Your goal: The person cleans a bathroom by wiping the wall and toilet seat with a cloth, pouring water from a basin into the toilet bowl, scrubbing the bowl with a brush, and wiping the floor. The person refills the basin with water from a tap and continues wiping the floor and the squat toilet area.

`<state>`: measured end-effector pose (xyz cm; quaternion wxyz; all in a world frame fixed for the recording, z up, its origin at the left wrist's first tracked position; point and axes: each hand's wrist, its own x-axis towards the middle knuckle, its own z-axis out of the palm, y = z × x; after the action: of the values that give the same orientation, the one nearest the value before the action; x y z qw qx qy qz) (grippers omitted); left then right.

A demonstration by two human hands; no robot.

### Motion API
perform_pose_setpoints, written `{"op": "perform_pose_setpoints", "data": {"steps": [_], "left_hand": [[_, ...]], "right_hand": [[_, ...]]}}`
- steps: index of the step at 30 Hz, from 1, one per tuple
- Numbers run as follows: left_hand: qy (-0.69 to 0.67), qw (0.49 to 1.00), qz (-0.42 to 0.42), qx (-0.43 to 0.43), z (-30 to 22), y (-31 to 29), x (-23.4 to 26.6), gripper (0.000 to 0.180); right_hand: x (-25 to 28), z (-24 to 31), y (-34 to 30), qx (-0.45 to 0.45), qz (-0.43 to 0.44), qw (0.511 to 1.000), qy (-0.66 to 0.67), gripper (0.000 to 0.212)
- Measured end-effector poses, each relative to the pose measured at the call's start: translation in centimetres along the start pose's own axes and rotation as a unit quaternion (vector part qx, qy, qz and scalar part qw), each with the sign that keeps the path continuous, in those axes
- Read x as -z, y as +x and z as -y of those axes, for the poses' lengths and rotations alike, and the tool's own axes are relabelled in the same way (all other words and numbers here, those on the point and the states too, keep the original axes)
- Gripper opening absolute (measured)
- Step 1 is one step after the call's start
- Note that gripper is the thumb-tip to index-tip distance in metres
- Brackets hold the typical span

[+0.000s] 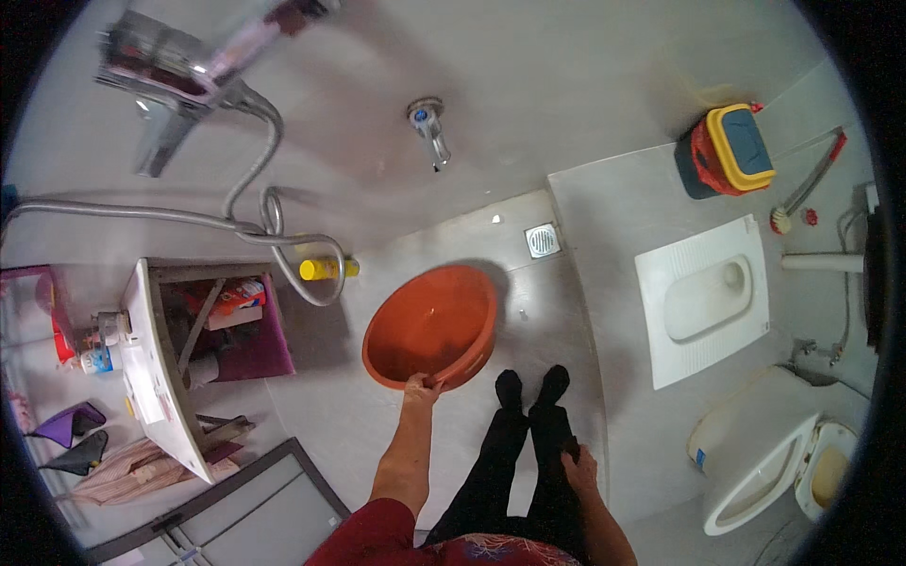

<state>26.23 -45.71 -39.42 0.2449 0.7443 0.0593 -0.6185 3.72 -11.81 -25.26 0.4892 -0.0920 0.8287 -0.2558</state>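
Observation:
My left hand (421, 385) is closed on the near rim of a round orange plastic basin (429, 316). The basin leans a little, its inside facing up, and nothing lies in it. Whether its base touches the floor I cannot tell. Beside my right leg, my right hand (581, 468) is closed around something small and dark (571, 447), hard to separate from my black trousers (552, 453). My dark-covered feet (510, 387) stand on the tiles just to the right of the basin.
A wall tap (429, 132) sticks out beyond the basin. To the left are a shower hose (274, 236), a yellow bottle (326, 269) and an open cabinet (165, 368). A floor drain (542, 241), squat toilet (651, 311), bin (741, 146) and white basin (755, 491) lie right.

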Motion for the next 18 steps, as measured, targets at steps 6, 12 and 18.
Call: {"op": "perform_pose_setpoints", "data": {"steps": [6, 12, 18], "left_hand": [[-0.109, 0.993, -0.033, 0.02, 0.8, 4.4, -7.6, 0.008], [-0.164, 0.986, 0.031, 0.025, 0.9, 10.9, -7.2, 0.012], [-0.15, 0.982, 0.112, 0.001, 5.9, 11.2, -8.5, 0.034]], "right_hand": [[-0.9, -2.2, 1.4, 0.031, -0.039, 0.996, -0.077, 0.042], [-0.4, -1.3, 2.3, -0.022, -0.04, 0.997, -0.057, 0.034], [-1.5, -1.8, 2.0, -0.028, -0.057, 0.994, -0.089, 0.03]]}}
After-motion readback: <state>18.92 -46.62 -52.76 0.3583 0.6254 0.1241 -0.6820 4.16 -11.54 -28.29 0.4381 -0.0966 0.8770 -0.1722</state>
